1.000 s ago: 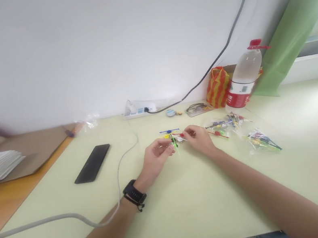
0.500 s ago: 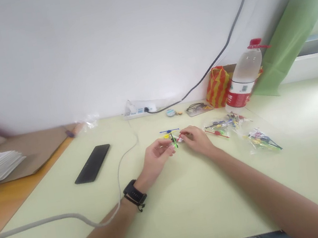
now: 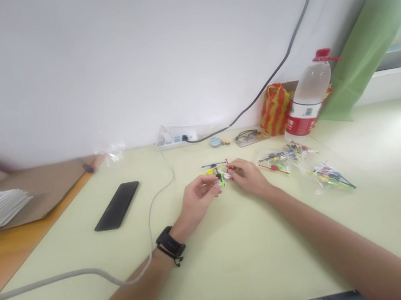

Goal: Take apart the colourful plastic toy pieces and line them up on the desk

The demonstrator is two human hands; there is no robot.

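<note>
Since the earlier frame, the red piece (image 3: 226,161) is turning from crosswise to near-vertical in view, the right grip (image 3: 247,175) pinching it. Just left of it, the left grip (image 3: 199,197) is apparently pinching the green piece (image 3: 222,184), only a small gap separating the fingertips. Just beyond, the blue piece (image 3: 211,165) is lying crosswise; rightward, bagged parts (image 3: 277,157) are crowding the right grip. Nearer, the surface (image 3: 238,257) is spreading to its front edge.

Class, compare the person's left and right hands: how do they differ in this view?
The left hand holds a green piece; the right hand pinches a red piece.
The left hand has a black watch at its wrist; the right hand has none.
Both hands are partly curled, close together over the pale table.
</note>
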